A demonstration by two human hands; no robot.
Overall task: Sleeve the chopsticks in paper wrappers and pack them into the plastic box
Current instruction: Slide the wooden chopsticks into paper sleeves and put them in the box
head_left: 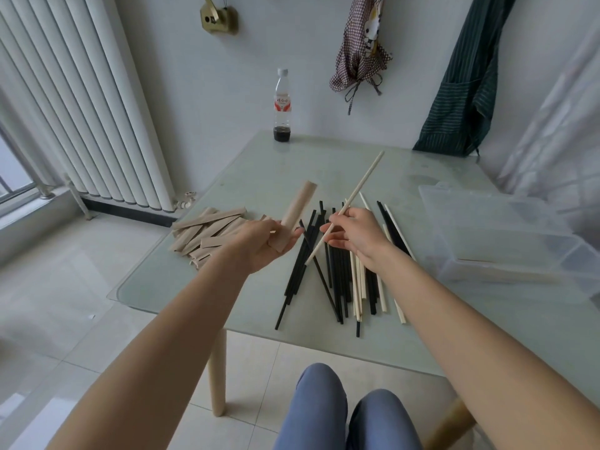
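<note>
Paper wrapper [293, 216] gripped by left hand [266, 243]; pale chopstick [349, 203] pinched by right hand [352, 232]. Tip to be aligned with wrapper mouth before insertion.

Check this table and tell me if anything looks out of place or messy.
Nothing looks damaged or spilled. The loose chopsticks lie in an untidy fan, black and pale ones mixed and crossing. The paper wrappers are heaped loosely near the table's left edge. A water bottle with a little dark liquid stands at the far edge, unrelated to the packing.
</note>
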